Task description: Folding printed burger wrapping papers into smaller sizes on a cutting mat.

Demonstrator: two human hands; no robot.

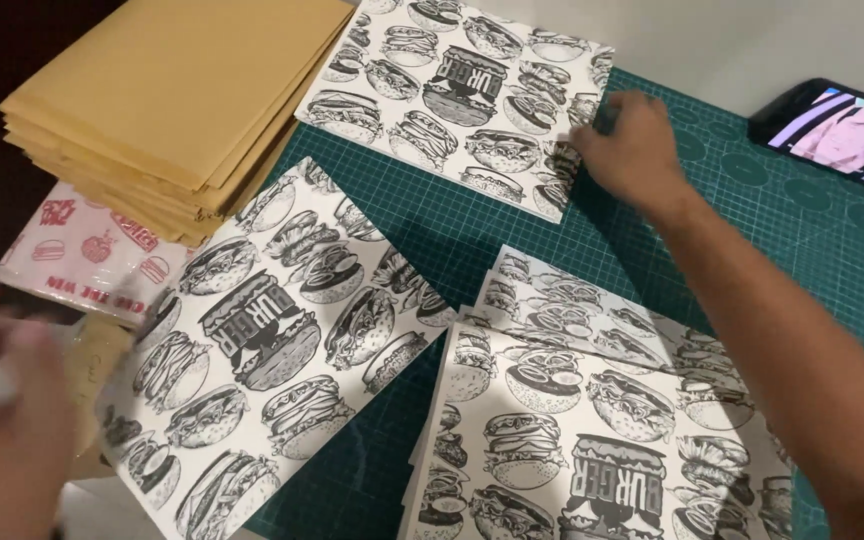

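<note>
My right hand (630, 150) reaches across the green cutting mat (782, 230) and touches the right edge of a far stack of white paper sheets printed with black burger drawings (452, 90). My left hand (2, 420) is blurred at the lower left, near the edge of a second stack of the same burger sheets (272, 340); something pale and blurred lies by its fingers, and I cannot tell what. A third stack of burger sheets (582, 430) lies under my right forearm at the bottom.
A tall stack of tan padded envelopes (172, 90) stands at the upper left. Below it lies a packet of white paper with red prints (82, 255). A phone with a lit screen (837, 130) rests at the upper right on the mat's edge.
</note>
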